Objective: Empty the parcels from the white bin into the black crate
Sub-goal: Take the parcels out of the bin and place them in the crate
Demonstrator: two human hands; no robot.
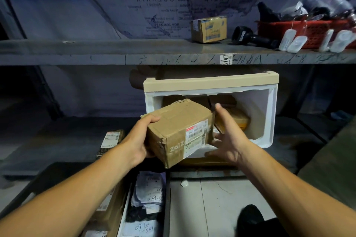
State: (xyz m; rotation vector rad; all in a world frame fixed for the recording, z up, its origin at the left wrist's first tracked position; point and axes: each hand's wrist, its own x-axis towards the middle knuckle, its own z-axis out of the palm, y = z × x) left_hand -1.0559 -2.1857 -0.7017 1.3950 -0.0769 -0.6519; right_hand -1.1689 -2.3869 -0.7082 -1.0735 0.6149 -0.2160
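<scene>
Brown cardboard parcel point(181, 131) at frame centre, my left hand point(138, 140) curled round its left end; my right hand point(227, 140) spread flat against its right side; white plastic bin point(269, 113) behind, black crate point(167, 198) lower left

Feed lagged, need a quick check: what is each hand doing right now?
Left hand: grips the cardboard box at its left end.
Right hand: open, fingers spread by the box's right end; contact cannot be told.

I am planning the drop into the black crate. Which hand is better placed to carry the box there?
Probably the left hand: its fingers grip the cardboard box, and the black crate lies on the left below. The right hand is open beside the box.
</scene>
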